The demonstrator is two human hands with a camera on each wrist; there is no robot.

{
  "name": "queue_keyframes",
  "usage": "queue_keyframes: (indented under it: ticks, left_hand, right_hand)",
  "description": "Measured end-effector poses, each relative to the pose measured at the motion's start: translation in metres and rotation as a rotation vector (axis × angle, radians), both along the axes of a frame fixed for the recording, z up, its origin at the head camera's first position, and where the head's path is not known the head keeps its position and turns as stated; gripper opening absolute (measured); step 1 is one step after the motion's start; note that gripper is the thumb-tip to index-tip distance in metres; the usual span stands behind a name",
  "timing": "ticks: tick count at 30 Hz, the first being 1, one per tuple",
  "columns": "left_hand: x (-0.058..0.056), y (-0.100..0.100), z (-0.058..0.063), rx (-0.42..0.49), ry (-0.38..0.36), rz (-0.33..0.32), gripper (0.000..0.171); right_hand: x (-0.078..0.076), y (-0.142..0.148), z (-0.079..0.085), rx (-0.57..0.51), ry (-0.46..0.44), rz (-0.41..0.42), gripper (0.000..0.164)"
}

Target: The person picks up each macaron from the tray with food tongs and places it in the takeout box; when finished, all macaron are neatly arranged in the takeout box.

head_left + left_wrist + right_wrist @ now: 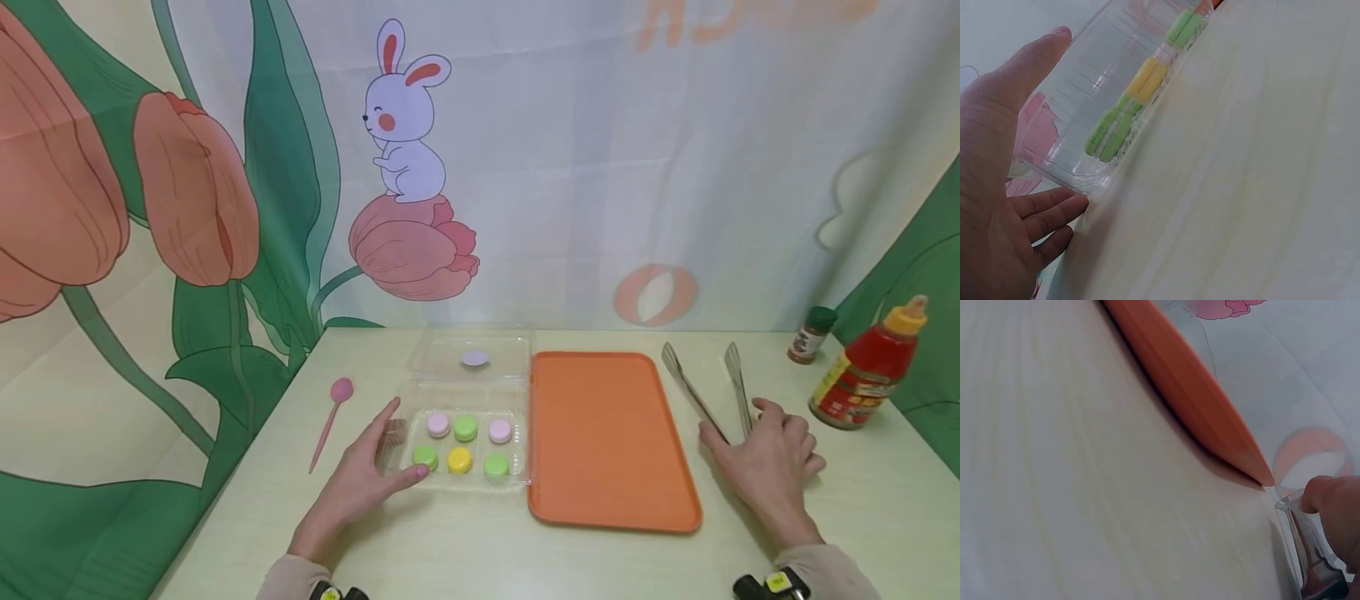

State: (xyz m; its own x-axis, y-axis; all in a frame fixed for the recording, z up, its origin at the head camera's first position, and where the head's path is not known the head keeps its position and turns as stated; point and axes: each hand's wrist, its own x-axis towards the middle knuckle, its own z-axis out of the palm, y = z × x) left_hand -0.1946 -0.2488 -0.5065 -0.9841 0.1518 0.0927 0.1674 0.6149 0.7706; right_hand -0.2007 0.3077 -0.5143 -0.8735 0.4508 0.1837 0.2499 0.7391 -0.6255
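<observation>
A clear plastic container [517, 454] stands with its lid [435, 358] folded back. In it are several macarons: green, pink and a yellow one [460, 460]. My left hand [362, 482] rests against the container's left end, fingers extended along the side and thumb at the front corner. In the left wrist view, fingertips [1075, 206] touch its lower corner and the thumb lies by the upper rim. Metal tongs [697, 396] lie with arms spread and tips pointing away. Around their near end my right hand [772, 467] holds them, thumb on the left arm.
An orange tray [611, 442] lies between the container and the tongs. To the far left is a pink spoon [330, 425]. A red sauce bottle [866, 367] and a small green-capped jar [812, 335] stand at the right. A printed curtain [555, 167] hangs behind the table.
</observation>
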Motion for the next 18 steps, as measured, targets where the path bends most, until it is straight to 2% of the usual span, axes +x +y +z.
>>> queue_keyframes:
  ticks: [8,18]
  left_hand:
    - [0.0003,0.0002,0.0007,-0.003,0.004,0.002,0.119]
    - [-0.0008,0.0011,0.0005,-0.035,0.017,0.005,0.117]
  right_hand:
    - [0.0007,-0.0047,0.0046,0.03,0.133,0.023,0.094]
    - [0.0023,-0.0099,0.0105,0.01,0.254,0.073,0.087]
